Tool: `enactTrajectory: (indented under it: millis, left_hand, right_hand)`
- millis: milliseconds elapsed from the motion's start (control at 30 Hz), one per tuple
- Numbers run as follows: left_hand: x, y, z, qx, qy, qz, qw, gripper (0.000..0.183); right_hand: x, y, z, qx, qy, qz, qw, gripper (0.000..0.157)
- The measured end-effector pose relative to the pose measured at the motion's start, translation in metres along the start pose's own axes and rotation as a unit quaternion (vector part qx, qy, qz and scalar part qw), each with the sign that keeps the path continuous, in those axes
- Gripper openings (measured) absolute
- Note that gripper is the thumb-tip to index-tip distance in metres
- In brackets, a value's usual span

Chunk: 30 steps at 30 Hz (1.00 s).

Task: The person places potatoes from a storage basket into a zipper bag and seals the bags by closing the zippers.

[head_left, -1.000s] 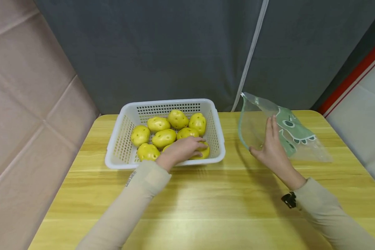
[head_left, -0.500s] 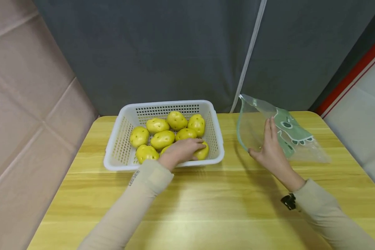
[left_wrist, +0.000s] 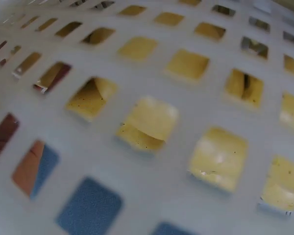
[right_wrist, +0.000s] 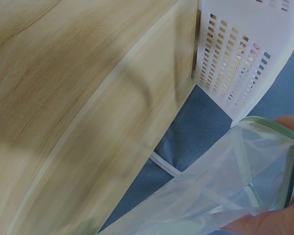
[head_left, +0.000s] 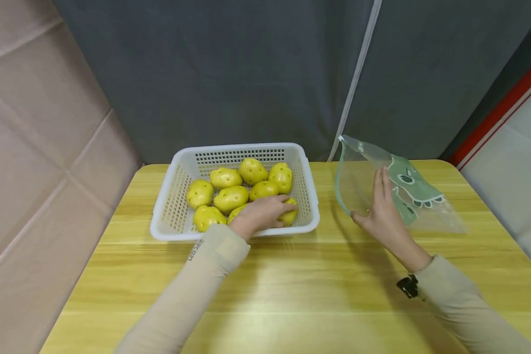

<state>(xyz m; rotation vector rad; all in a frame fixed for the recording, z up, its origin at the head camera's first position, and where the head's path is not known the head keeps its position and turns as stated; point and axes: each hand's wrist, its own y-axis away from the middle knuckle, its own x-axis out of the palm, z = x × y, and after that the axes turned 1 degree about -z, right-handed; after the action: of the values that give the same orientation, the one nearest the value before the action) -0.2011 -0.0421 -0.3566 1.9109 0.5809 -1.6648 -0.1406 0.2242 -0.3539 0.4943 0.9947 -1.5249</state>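
My left hand [head_left: 263, 214] reaches into the white plastic basket [head_left: 234, 147] and grips a yellow potato [head_left: 289, 216] at its front right corner. Several other potatoes [head_left: 231, 199] lie around the hand; its palm hides part of one. Through the basket's holes, the left wrist view shows yellow potato skin [left_wrist: 218, 159]. On the right, my right hand [head_left: 387, 216] holds a clear zip bag [head_left: 413, 184] with a green cartoon print. The bag's mouth faces the basket and gapes. In the right wrist view its green zip edge [right_wrist: 269, 122] runs between finger and thumb.
The basket and bag are on a wooden table [head_left: 292, 295]. A dark grey curtain [head_left: 230, 73] with a pale seam hangs behind the far edge. Padded pinkish panels [head_left: 31, 147] stand at the left, and a white surface with a red strip [head_left: 504, 113] at the right.
My left fingers have closed further over the front right potato and the wrist has shifted slightly right. The right hand and bag stay almost where they were; the view drifts a little.
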Motion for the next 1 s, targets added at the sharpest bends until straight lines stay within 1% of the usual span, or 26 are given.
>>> enactTrajectory:
  millis: [267,433,600,700,867,1000]
  left_hand:
    - [0.0018,0.0015,0.0025,-0.002,0.029,-0.005,0.9996,0.047]
    - [0.0025,0.0007,0.0027,-0.006,0.038,-0.007,0.9993,0.047]
    - [0.0026,-0.0008,0.0028,-0.013,0.037,-0.004,0.9992,0.05]
    - [0.0032,-0.0015,0.0033,-0.011,0.033,-0.009,0.9994,0.052]
    - [0.006,-0.001,0.0045,-0.01,0.042,-0.019,0.9989,0.049]
    - [0.0089,-0.0007,0.006,-0.008,0.048,-0.038,0.9981,0.046]
  right_hand:
    - [-0.0015,0.0002,0.0016,0.0,-0.001,0.004,1.0,0.104]
    - [-0.0025,-0.0002,0.0014,0.005,0.002,0.011,1.0,0.105]
    - [-0.0026,-0.0003,0.0016,0.002,0.005,0.007,1.0,0.105]
    - [-0.0031,-0.0006,0.0019,0.001,0.005,0.005,1.0,0.105]
    - [-0.0045,-0.0006,0.0023,0.008,0.003,0.012,1.0,0.106]
    - [-0.0051,-0.0006,0.0025,0.01,0.002,0.013,1.0,0.105]
